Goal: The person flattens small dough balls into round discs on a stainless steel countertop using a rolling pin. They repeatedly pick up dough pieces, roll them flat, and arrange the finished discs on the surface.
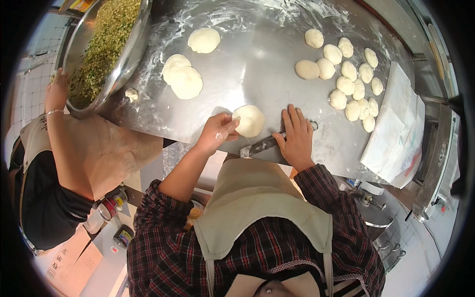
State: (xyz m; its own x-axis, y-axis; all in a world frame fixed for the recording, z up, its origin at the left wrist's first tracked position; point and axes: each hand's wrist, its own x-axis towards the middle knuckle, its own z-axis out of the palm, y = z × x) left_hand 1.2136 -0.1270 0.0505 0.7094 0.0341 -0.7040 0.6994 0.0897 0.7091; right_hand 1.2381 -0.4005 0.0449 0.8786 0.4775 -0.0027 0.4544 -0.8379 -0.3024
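A flattened round of dough (251,120) is pinched at its left edge between the thumb and fingers of my left hand (219,130), low over the steel worktop's near edge. My right hand (297,138) lies palm down, fingers spread, on a dark rolling pin (262,145) dusted with flour; its ends show on both sides of the hand. Beyond my left hand, two overlapping dough rounds (183,78) and a single one (204,40) lie on the worktop. Several small dough balls (346,85) are grouped at the right.
A large steel bowl (143,48) of chopped filling (107,41) stands at the left. A co-worker's hand (57,91) is at its outer rim. A dough scrap (131,94) lies near the bowl. A white plastic sack (393,130) covers the worktop's right end. Loose flour streaks the far side.
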